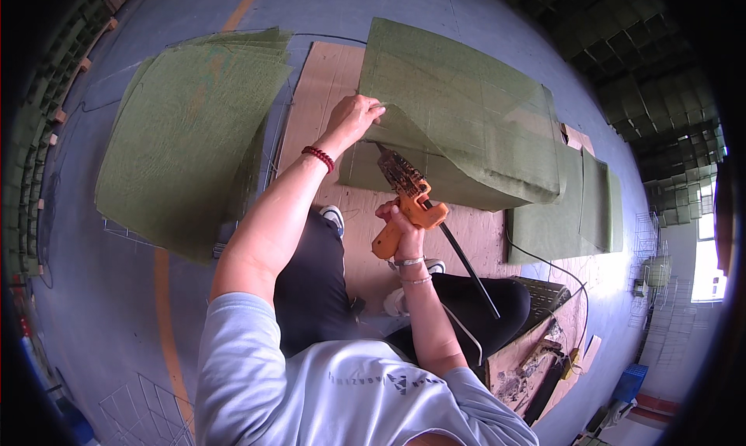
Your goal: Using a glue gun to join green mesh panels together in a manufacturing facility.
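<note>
My left hand point(353, 123) pinches the near left corner of a thin green mesh sheet point(458, 81), and the sheet's edge curls up beside my fingers. Another layer of green mesh lies beneath the lifted edge. In my right hand point(407, 242) is an orange hot glue gun point(429, 215), its front caked with dark residue. The nozzle points up and left, close to the gap below the lifted mesh. A long black glue stick point(470, 271) sticks out behind the gun.
Stacked green mesh sheets point(186, 127) lie at the left, over wire frames. A wooden board point(311, 81) is under the work. More folded mesh point(556, 213) sits at the right. A black cord point(544, 261) runs to a stained board point(521, 376). Wire frames point(144, 407) stand at lower left.
</note>
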{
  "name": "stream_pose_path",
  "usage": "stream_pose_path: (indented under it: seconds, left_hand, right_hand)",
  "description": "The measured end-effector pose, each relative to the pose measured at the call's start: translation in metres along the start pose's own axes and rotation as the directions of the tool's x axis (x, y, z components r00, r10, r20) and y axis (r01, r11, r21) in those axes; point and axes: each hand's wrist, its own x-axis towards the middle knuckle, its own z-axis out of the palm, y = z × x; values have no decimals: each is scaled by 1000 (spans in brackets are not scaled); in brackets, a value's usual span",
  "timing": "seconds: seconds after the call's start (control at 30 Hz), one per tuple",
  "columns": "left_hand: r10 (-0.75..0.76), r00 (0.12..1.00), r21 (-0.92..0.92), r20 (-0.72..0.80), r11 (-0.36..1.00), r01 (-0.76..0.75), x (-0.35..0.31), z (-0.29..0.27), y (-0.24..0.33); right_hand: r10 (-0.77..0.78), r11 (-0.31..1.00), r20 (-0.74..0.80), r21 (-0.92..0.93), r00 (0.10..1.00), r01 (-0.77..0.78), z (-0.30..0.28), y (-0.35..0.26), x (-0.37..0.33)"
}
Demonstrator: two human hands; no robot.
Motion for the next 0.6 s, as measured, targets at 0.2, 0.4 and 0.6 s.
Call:
stream_pose_path:
  seconds: [0.2, 0.4, 0.6]
  left_hand:
    - [-40, 999, -41, 13, 998, 41, 0, -1, 2]
    - [-42, 999, 3, 21, 999, 42, 1, 0, 3]
    - [-6, 1000, -36, -24, 999, 5, 0, 1, -3]
  right_hand:
    - [-25, 999, -13, 29, 1000, 26, -2, 0, -1]
    - [-44, 999, -9, 30, 999, 44, -4, -5, -2]
    - [-42, 999, -41, -6, 998, 42, -5, -7, -5]
